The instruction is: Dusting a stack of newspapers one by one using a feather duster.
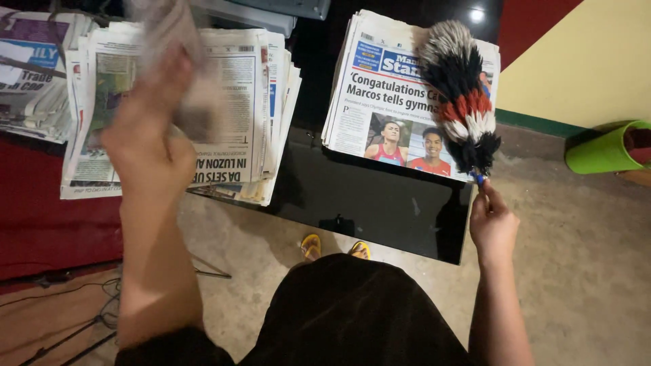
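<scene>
The handle of a feather duster (458, 95) is pinched in the closed fingers of the right hand (493, 224), just at the blue end where the handle meets the feathers; the black, white and red head is laid across the right part of a stack of newspapers (380, 95) on a glossy black table (380, 203). A sheet of paper (166, 34) is gripped by the left hand (146, 146), which is raised over a second, thicker pile of newspapers (251, 115) at the table's left edge (the sheet and the fingers are blurred, so how the fingers are wrapped around it cannot be told exactly). A third heap of papers (34, 74) is seen further left, resting on a red surface (41, 224). A green cylindrical container (603, 152) is lying on its side on the floor at the right, near the yellow wall (583, 61); its mouth is turned toward the frame edge and its contents cannot be made out. Yellow sandals (336, 247) are visible below the table edge.
</scene>
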